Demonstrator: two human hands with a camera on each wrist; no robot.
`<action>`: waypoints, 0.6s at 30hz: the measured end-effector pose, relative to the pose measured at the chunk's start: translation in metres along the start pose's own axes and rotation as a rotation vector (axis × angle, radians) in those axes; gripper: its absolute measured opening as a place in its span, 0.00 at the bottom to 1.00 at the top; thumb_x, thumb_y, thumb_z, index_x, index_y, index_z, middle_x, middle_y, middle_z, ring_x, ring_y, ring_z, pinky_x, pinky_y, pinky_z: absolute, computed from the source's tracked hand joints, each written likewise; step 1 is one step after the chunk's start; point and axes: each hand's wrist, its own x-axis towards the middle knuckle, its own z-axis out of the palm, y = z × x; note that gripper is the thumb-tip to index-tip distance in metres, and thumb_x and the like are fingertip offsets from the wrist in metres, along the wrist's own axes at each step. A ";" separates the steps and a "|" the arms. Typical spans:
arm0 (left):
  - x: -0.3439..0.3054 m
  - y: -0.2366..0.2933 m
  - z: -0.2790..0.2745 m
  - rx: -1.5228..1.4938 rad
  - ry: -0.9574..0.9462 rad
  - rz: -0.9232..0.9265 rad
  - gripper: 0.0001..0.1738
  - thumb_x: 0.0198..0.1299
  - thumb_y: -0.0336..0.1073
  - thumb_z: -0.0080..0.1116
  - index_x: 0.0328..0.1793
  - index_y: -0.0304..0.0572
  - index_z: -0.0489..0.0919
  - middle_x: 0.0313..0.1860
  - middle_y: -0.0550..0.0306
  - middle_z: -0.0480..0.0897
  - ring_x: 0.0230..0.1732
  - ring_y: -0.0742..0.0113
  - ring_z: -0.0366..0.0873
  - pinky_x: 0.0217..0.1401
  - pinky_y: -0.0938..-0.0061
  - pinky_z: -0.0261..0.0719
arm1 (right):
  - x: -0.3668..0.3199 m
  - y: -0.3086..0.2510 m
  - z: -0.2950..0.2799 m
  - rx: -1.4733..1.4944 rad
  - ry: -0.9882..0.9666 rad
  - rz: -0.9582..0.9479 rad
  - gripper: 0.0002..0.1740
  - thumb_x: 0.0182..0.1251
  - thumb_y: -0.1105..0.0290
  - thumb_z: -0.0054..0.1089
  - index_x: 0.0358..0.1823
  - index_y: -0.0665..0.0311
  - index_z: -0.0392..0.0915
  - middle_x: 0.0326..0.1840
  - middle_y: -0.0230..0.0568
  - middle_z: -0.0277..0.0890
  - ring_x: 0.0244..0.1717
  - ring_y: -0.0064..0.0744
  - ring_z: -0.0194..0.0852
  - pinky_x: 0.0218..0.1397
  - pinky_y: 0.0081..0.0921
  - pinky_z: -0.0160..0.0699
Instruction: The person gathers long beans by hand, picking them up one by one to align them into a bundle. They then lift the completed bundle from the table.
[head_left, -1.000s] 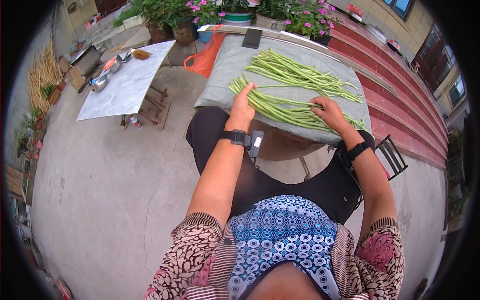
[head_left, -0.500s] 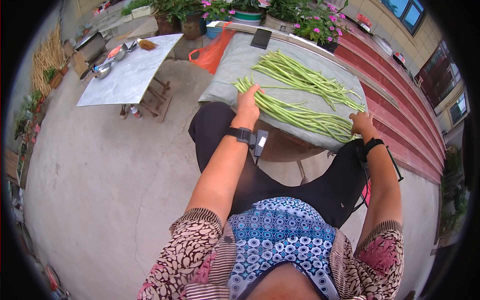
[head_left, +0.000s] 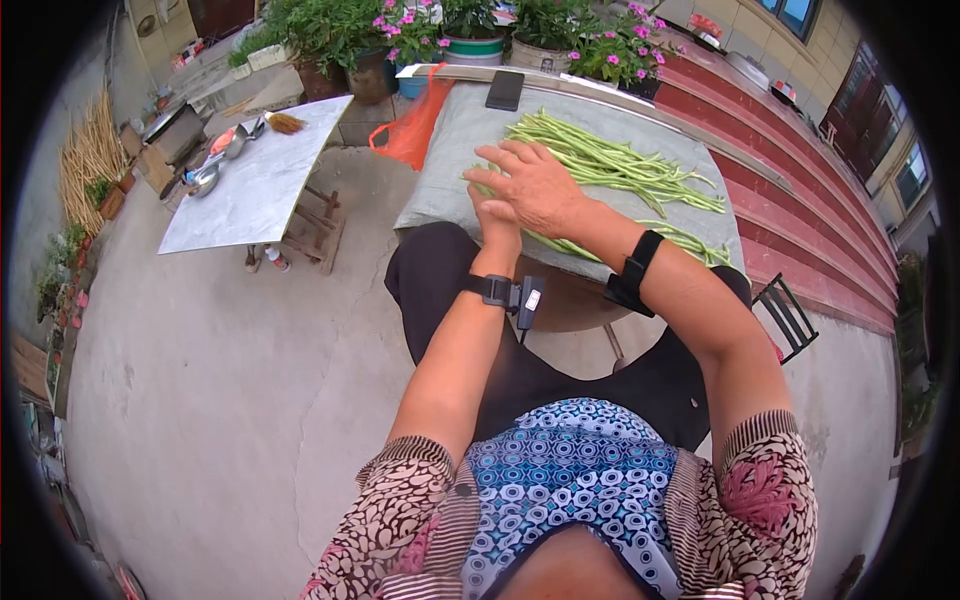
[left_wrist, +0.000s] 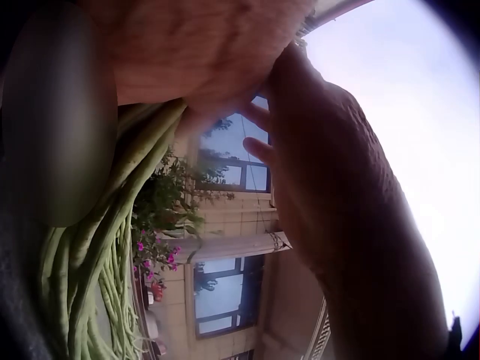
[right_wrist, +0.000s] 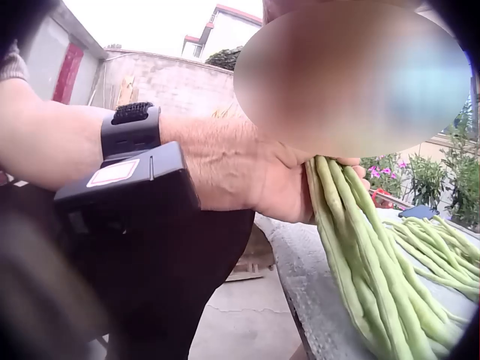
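Observation:
My left hand (head_left: pixel 498 225) grips a bundle of long green beans (right_wrist: pixel 375 262) near one end. In the right wrist view the beans come out of that fist and slope down over the cloth. My right hand (head_left: pixel 540 190) is over the left one, palm down with fingers extended and slightly spread, at the bean ends. It hides much of the held bundle in the head view. A second pile of long beans (head_left: pixel 625 160) lies just behind, on the grey cloth (head_left: pixel 450 150) covering the table.
A black phone (head_left: pixel 505 90) lies at the cloth's far edge, beside an orange plastic bag (head_left: pixel 418 125). On the left stands a low table (head_left: pixel 270 180) with metal bowls and a brush. Potted flowers (head_left: pixel 610 45) line the back; red steps (head_left: pixel 790 200) rise on the right.
My right hand slid along the beans to their far right end, then came back left over the left hand, its fingers opening out. The left hand kept its grip on the bundle.

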 end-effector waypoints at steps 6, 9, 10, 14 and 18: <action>0.010 -0.013 -0.010 0.355 -0.078 0.248 0.09 0.68 0.37 0.37 0.50 0.45 0.61 0.49 0.55 0.69 0.53 0.66 0.68 0.55 0.68 0.69 | 0.020 -0.005 0.019 -0.092 0.026 -0.007 0.22 0.59 0.51 0.51 0.52 0.52 0.73 0.57 0.31 0.68 0.61 0.39 0.59 0.63 0.42 0.54; 0.003 -0.009 -0.005 0.477 -0.053 0.277 0.09 0.67 0.36 0.39 0.50 0.44 0.60 0.49 0.55 0.69 0.53 0.66 0.68 0.55 0.69 0.69 | 0.024 -0.006 0.019 -0.109 -0.052 0.016 0.21 0.58 0.51 0.52 0.48 0.54 0.75 0.52 0.32 0.71 0.58 0.37 0.62 0.62 0.40 0.56; 0.003 -0.008 -0.005 0.492 -0.048 0.279 0.09 0.67 0.35 0.40 0.50 0.44 0.60 0.49 0.56 0.69 0.53 0.66 0.68 0.54 0.69 0.69 | 0.025 -0.006 0.020 -0.124 -0.028 -0.003 0.19 0.57 0.51 0.53 0.44 0.54 0.76 0.48 0.32 0.72 0.55 0.37 0.63 0.59 0.40 0.56; 0.010 -0.011 -0.008 0.586 -0.047 0.351 0.09 0.67 0.36 0.41 0.49 0.44 0.62 0.48 0.56 0.70 0.52 0.66 0.69 0.54 0.69 0.70 | 0.032 -0.010 0.010 -0.161 -0.124 0.018 0.19 0.57 0.50 0.53 0.41 0.55 0.77 0.44 0.34 0.72 0.51 0.36 0.65 0.55 0.40 0.58; 0.015 -0.006 -0.009 0.190 0.016 0.133 0.09 0.63 0.33 0.47 0.48 0.41 0.66 0.44 0.55 0.72 0.46 0.65 0.72 0.50 0.69 0.71 | 0.030 -0.004 0.026 -0.002 0.097 0.061 0.23 0.58 0.50 0.52 0.50 0.56 0.73 0.53 0.41 0.70 0.55 0.41 0.65 0.56 0.44 0.58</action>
